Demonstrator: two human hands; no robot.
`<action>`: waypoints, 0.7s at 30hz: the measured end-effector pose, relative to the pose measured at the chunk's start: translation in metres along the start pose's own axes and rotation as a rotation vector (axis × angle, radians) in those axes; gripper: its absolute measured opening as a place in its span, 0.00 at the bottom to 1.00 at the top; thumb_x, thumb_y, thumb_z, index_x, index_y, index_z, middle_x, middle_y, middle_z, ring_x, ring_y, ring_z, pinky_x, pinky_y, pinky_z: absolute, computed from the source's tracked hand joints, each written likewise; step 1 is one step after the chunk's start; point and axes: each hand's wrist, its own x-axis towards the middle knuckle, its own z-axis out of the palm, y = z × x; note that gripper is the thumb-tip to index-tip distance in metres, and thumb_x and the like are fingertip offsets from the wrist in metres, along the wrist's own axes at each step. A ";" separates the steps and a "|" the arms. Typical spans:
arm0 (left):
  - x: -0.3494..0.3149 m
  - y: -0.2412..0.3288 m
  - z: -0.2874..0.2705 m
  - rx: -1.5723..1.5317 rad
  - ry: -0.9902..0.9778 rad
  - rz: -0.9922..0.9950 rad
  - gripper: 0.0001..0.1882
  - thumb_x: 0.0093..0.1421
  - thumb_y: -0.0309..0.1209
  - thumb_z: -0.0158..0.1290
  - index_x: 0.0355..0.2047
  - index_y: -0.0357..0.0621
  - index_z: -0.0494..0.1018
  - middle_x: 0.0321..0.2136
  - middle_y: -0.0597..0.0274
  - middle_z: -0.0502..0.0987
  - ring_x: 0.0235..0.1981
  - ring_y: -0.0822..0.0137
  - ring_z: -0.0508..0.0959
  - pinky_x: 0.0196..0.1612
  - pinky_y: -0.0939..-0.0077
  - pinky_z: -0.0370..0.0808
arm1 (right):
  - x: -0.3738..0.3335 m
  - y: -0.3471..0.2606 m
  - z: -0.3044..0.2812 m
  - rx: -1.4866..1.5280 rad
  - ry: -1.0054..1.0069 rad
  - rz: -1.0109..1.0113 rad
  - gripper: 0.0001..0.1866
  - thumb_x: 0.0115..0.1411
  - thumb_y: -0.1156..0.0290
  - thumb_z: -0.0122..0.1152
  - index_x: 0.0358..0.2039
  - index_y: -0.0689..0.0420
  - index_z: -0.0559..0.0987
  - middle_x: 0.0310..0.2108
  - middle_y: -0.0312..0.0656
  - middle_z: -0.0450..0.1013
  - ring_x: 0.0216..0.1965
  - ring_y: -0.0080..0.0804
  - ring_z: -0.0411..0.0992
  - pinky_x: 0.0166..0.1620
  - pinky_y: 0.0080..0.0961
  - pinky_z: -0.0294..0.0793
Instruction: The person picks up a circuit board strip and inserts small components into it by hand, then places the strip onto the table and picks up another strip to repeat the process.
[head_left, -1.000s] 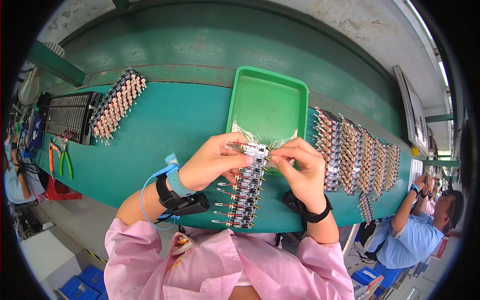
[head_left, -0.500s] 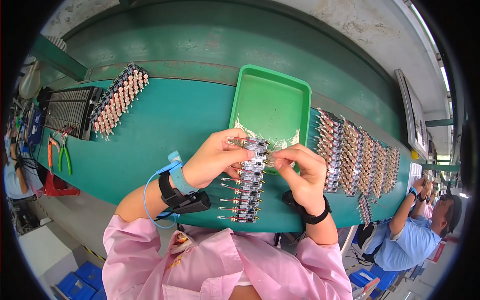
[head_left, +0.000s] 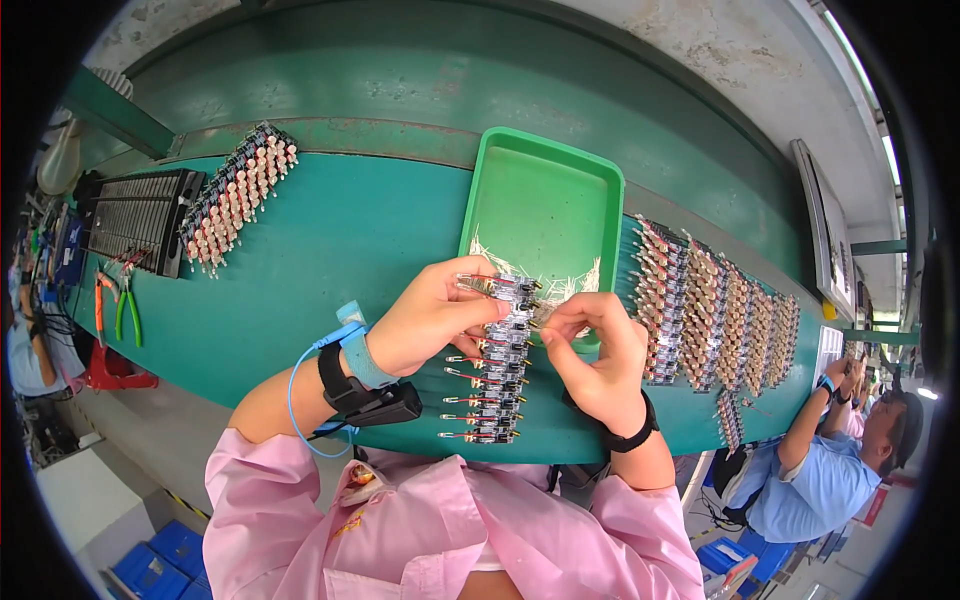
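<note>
My left hand (head_left: 432,312) grips the upper part of a strip of small clear-and-black electronic modules (head_left: 495,392), thumb across its face. Red-wired ends stick out on the strip's left side, short yellow pins on its right. The lower end hangs toward my body. At the right edge of the strip, my right hand (head_left: 605,362) has thumb and forefinger pinched together; whatever sits between the fingertips is too small to make out. Just beyond both hands stands a green tray (head_left: 546,145), with thin white sticks (head_left: 578,284) heaped in its near end.
Several rows of similar strips (head_left: 700,310) lie to the right, one short strip (head_left: 730,420) nearer the edge. Far left are another stack of strips (head_left: 240,195), a black slotted rack (head_left: 140,220) and green-handled pliers (head_left: 128,315). A co-worker (head_left: 825,480) sits at right.
My right hand has shifted slightly down and its fingers have curled more, the fingertips staying by the strip's right edge. My left hand and the strip have hardly moved.
</note>
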 end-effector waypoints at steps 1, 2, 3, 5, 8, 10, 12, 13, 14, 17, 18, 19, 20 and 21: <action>0.000 0.000 0.000 0.004 -0.004 0.001 0.10 0.54 0.26 0.51 0.37 0.42 0.65 0.26 0.65 0.74 0.22 0.78 0.74 0.19 0.87 0.72 | 0.000 0.000 0.000 0.000 0.000 0.000 0.11 0.43 0.85 0.58 0.29 0.64 0.68 0.22 0.39 0.72 0.23 0.22 0.69 0.30 0.16 0.68; 0.000 0.000 0.000 0.008 -0.008 0.001 0.10 0.54 0.26 0.50 0.37 0.42 0.65 0.26 0.65 0.74 0.22 0.78 0.74 0.19 0.87 0.72 | 0.000 0.000 0.000 -0.001 -0.001 -0.003 0.11 0.43 0.85 0.58 0.28 0.63 0.68 0.22 0.39 0.72 0.23 0.22 0.69 0.30 0.16 0.68; 0.000 0.000 -0.001 0.008 -0.008 0.001 0.10 0.54 0.26 0.50 0.37 0.42 0.65 0.26 0.65 0.74 0.22 0.78 0.74 0.19 0.87 0.72 | 0.000 0.000 0.000 -0.003 -0.001 -0.006 0.11 0.43 0.85 0.58 0.28 0.63 0.68 0.21 0.39 0.72 0.23 0.22 0.69 0.29 0.16 0.68; 0.001 -0.002 -0.001 0.013 -0.006 0.005 0.10 0.54 0.26 0.50 0.37 0.42 0.65 0.26 0.65 0.74 0.22 0.78 0.74 0.19 0.87 0.72 | 0.000 0.000 0.000 -0.004 -0.001 -0.009 0.11 0.43 0.85 0.58 0.28 0.63 0.68 0.21 0.39 0.72 0.23 0.23 0.70 0.29 0.16 0.68; 0.001 -0.002 -0.001 0.020 -0.004 0.004 0.10 0.54 0.26 0.50 0.37 0.42 0.65 0.26 0.65 0.74 0.22 0.78 0.74 0.19 0.87 0.72 | 0.000 0.001 0.001 -0.028 -0.004 -0.035 0.11 0.43 0.86 0.58 0.27 0.63 0.68 0.21 0.39 0.72 0.22 0.23 0.70 0.29 0.17 0.69; 0.001 -0.002 -0.001 0.027 -0.002 -0.002 0.10 0.54 0.27 0.50 0.36 0.43 0.65 0.26 0.65 0.74 0.22 0.78 0.74 0.19 0.87 0.72 | 0.000 0.001 0.001 -0.037 -0.005 -0.042 0.11 0.43 0.86 0.58 0.27 0.63 0.68 0.21 0.39 0.72 0.22 0.23 0.70 0.28 0.17 0.69; 0.001 -0.002 0.000 0.027 -0.001 -0.002 0.10 0.54 0.27 0.50 0.36 0.43 0.65 0.26 0.65 0.74 0.22 0.78 0.74 0.19 0.87 0.72 | 0.000 0.002 0.001 -0.053 -0.006 -0.057 0.11 0.43 0.86 0.58 0.27 0.63 0.68 0.21 0.39 0.72 0.21 0.23 0.70 0.28 0.17 0.69; 0.001 -0.002 0.000 0.026 0.000 -0.001 0.09 0.54 0.27 0.50 0.36 0.43 0.66 0.26 0.66 0.74 0.22 0.78 0.74 0.19 0.87 0.72 | 0.000 0.002 0.001 -0.053 -0.006 -0.057 0.11 0.43 0.86 0.58 0.27 0.63 0.68 0.21 0.39 0.72 0.21 0.23 0.70 0.28 0.17 0.69; 0.001 -0.002 0.000 0.026 0.001 0.000 0.09 0.54 0.27 0.50 0.36 0.43 0.66 0.26 0.66 0.74 0.22 0.78 0.74 0.19 0.87 0.72 | 0.000 0.001 0.001 -0.063 -0.008 -0.063 0.11 0.42 0.86 0.58 0.27 0.63 0.68 0.21 0.39 0.72 0.21 0.23 0.70 0.28 0.17 0.69; 0.001 -0.003 -0.001 0.029 -0.013 0.003 0.09 0.54 0.27 0.50 0.36 0.43 0.66 0.26 0.66 0.74 0.22 0.78 0.74 0.19 0.86 0.72 | 0.000 0.001 0.002 -0.082 -0.013 -0.076 0.11 0.42 0.86 0.58 0.27 0.62 0.68 0.21 0.39 0.71 0.21 0.23 0.70 0.28 0.17 0.69; 0.001 -0.003 -0.001 0.031 -0.021 0.004 0.09 0.54 0.27 0.50 0.36 0.43 0.66 0.26 0.66 0.74 0.23 0.78 0.74 0.19 0.86 0.72 | 0.000 0.001 0.002 -0.084 -0.018 -0.079 0.11 0.42 0.86 0.57 0.27 0.62 0.68 0.21 0.39 0.71 0.21 0.23 0.70 0.28 0.17 0.69; 0.001 -0.003 -0.001 0.031 -0.021 0.004 0.09 0.54 0.27 0.50 0.36 0.43 0.66 0.26 0.66 0.74 0.23 0.78 0.74 0.19 0.86 0.72 | 0.000 0.001 0.002 -0.086 -0.021 -0.082 0.11 0.43 0.86 0.57 0.27 0.62 0.68 0.21 0.39 0.71 0.21 0.23 0.70 0.28 0.17 0.69; 0.001 -0.002 -0.001 0.028 -0.015 0.001 0.09 0.54 0.27 0.50 0.36 0.43 0.66 0.26 0.66 0.74 0.23 0.78 0.74 0.19 0.86 0.72 | 0.001 0.001 0.001 -0.089 -0.025 -0.085 0.11 0.43 0.86 0.57 0.28 0.62 0.68 0.20 0.39 0.71 0.21 0.23 0.70 0.28 0.17 0.69; 0.001 -0.002 0.000 0.025 -0.010 -0.003 0.10 0.54 0.27 0.51 0.36 0.43 0.66 0.26 0.66 0.74 0.22 0.78 0.74 0.19 0.86 0.72 | 0.001 0.001 0.001 -0.089 -0.025 -0.084 0.11 0.43 0.86 0.57 0.28 0.62 0.68 0.20 0.39 0.71 0.21 0.23 0.70 0.28 0.17 0.69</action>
